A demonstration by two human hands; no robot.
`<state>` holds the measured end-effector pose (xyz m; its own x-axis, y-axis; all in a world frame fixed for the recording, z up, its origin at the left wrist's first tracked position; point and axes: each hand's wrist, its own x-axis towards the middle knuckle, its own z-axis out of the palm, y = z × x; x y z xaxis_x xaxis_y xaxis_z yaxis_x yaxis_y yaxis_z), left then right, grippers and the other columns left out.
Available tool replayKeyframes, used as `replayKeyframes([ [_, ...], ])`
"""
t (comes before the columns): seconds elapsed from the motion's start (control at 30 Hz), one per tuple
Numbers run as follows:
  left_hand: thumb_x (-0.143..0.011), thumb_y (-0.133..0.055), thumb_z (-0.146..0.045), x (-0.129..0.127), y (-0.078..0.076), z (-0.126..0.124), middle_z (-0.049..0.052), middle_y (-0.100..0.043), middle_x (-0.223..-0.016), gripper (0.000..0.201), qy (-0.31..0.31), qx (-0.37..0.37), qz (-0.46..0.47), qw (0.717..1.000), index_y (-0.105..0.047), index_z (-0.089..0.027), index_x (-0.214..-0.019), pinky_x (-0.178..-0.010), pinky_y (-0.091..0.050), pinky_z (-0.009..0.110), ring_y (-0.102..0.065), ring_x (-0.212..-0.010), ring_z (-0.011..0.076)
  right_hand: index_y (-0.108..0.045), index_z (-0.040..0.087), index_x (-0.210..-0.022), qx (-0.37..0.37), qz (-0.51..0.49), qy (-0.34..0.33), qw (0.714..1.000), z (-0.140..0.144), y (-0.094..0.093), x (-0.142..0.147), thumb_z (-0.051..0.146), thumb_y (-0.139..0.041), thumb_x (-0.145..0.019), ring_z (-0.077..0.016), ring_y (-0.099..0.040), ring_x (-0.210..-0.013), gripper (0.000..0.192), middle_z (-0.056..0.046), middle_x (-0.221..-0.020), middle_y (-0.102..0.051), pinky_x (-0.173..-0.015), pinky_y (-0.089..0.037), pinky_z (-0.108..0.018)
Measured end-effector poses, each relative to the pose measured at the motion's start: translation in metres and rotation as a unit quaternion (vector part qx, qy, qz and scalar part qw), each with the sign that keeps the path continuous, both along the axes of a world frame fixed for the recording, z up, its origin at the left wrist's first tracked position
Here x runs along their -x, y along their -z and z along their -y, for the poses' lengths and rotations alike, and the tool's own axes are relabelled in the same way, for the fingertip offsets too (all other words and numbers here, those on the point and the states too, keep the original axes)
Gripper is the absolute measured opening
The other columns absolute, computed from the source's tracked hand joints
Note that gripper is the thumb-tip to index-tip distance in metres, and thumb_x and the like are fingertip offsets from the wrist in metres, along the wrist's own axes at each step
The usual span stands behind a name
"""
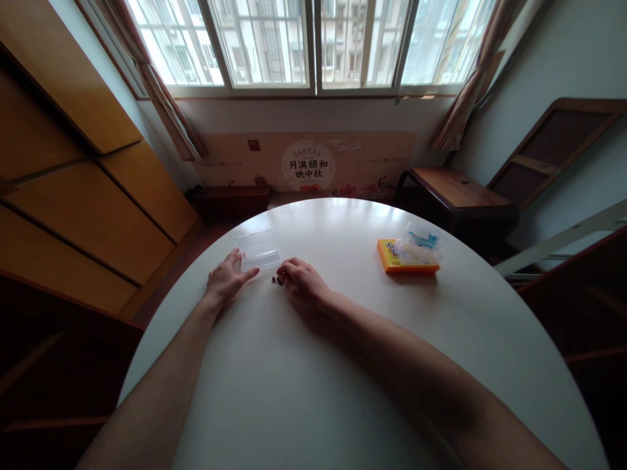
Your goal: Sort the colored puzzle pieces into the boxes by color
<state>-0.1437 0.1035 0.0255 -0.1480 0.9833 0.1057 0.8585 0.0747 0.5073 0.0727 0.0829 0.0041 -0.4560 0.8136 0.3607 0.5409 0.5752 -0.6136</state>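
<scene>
Left hand (225, 281) is resting spread, thumb and fingers bracketing an open clear box (261, 257) lying toward the table's (274, 372) far-left edge. Right hand (300, 279), fingers curled, is touching down beside small dark pieces (273, 280); cannot tell whether it is pinching any.

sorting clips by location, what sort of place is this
Probably a room in a home: a round white table, wooden cabinets at the left, and a wide window with curtains.

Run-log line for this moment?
left hand: spread at open clear rectangular plastic box | right hand: at small dark roundish pieces | surface: white round table
</scene>
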Motion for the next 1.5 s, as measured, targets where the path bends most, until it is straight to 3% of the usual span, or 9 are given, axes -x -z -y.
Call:
replayKeyframes([
  [0.2,-0.073,-0.066,-0.049,0.002,0.004,0.007,0.015,-0.055,-0.135,0.081,0.004,-0.045,0.067,0.997,-0.039,-0.015,-0.141,-0.106,-0.039,0.041,-0.051,-0.125,0.0304,-0.055,0.022,-0.117,-0.096,-0.149,0.002,0.984,0.037,-0.017,-0.073,0.022,-0.055,-0.087,-0.0202,-0.056,-0.114,0.030,-0.010,-0.125,-0.057,-0.096,-0.046,-0.037],
  [0.37,-0.074,-0.065,-0.048,-0.003,0.005,0.011,0.013,-0.058,-0.130,0.073,-0.011,-0.095,0.101,0.990,-0.043,-0.017,-0.137,-0.102,-0.042,0.044,-0.052,-0.123,0.0301,-0.059,0.021,-0.109,-0.300,-0.090,0.256,0.914,0.052,-0.051,-0.185,0.031,-0.057,-0.086,-0.0249,-0.057,-0.107,0.025,-0.010,-0.109,-0.060,-0.096,-0.045,-0.044],
  [0.47,-0.076,-0.063,-0.047,-0.007,0.004,0.014,0.011,-0.061,-0.125,0.062,-0.012,-0.167,0.092,0.982,-0.050,-0.018,-0.130,-0.100,-0.044,0.044,-0.054,-0.120,0.0287,-0.055,0.018,-0.120,-0.280,0.000,0.382,0.880,0.045,-0.058,-0.247,0.046,-0.068,-0.075,-0.0337,-0.051,-0.116,0.054,-0.015,-0.123,-0.055,-0.099,-0.040,-0.053],
  [0.6,-0.081,-0.058,-0.045,-0.015,-0.004,0.025,0.010,-0.059,-0.121,0.043,-0.015,-0.281,0.027,0.959,-0.058,-0.019,-0.116,-0.102,-0.043,0.043,-0.052,-0.118,0.0284,-0.059,0.016,-0.119,-0.150,0.048,0.362,0.919,0.037,-0.050,-0.289,0.055,-0.066,-0.073,-0.0341,-0.058,-0.107,0.061,-0.016,-0.115,-0.062,-0.094,-0.044,-0.053],
  [0.77,-0.084,-0.057,-0.039,-0.057,-0.026,0.052,0.009,-0.059,-0.115,0.031,0.089,-0.358,0.004,0.929,-0.059,-0.019,-0.108,-0.106,-0.039,0.045,-0.053,-0.115,0.0278,-0.060,0.018,-0.118,-0.187,-0.067,0.317,0.928,0.049,-0.050,-0.258,0.055,-0.064,-0.077,-0.0296,-0.059,-0.106,0.055,-0.014,-0.114,-0.062,-0.095,-0.046,-0.049],
  [0.9,-0.085,-0.060,-0.037,-0.112,-0.037,0.079,0.009,-0.058,-0.122,0.037,0.270,-0.348,0.004,0.898,-0.055,-0.022,-0.118,-0.099,-0.047,0.041,-0.055,-0.114,0.0250,-0.060,0.020,-0.119,0.030,-0.195,0.132,0.971,0.063,-0.046,-0.197,0.047,-0.072,-0.074,-0.0234,-0.063,-0.097,0.053,-0.011,-0.115,-0.063,-0.087,-0.053,-0.041],
  [1.0,-0.083,-0.064,-0.038,-0.138,-0.033,0.092,0.014,-0.051,-0.134,0.052,0.387,-0.320,-0.032,0.864,-0.049,-0.021,-0.130,-0.097,-0.048,0.044,-0.053,-0.118,0.0279,-0.060,0.020,-0.118,0.190,-0.316,0.022,0.929,0.070,-0.033,-0.156,0.037,-0.079,-0.068,-0.0213,-0.065,-0.094,0.056,-0.008,-0.103,-0.068,-0.086,-0.053,-0.039],
  [1.13,-0.090,-0.056,-0.027,-0.140,-0.016,0.093,0.014,-0.060,-0.124,0.036,0.430,-0.292,-0.050,0.853,-0.054,-0.019,-0.125,-0.092,-0.051,0.045,-0.059,-0.108,0.0253,-0.062,0.018,-0.114,0.291,-0.399,-0.052,0.868,0.077,-0.015,-0.127,0.026,-0.083,-0.062,-0.0180,-0.066,-0.085,0.056,-0.005,-0.097,-0.069,-0.077,-0.053,-0.034],
  [1.5,-0.092,-0.046,-0.020,-0.142,-0.002,0.091,0.017,-0.070,-0.102,0.031,0.478,-0.340,-0.113,0.802,-0.056,-0.011,-0.120,-0.074,-0.060,0.039,-0.069,-0.088,0.0248,-0.064,0.017,-0.116,0.382,-0.432,-0.022,0.816,0.085,-0.001,-0.118,0.021,-0.087,-0.055,-0.0172,-0.067,-0.080,0.065,-0.005,-0.092,-0.071,-0.075,-0.054,-0.032],
])
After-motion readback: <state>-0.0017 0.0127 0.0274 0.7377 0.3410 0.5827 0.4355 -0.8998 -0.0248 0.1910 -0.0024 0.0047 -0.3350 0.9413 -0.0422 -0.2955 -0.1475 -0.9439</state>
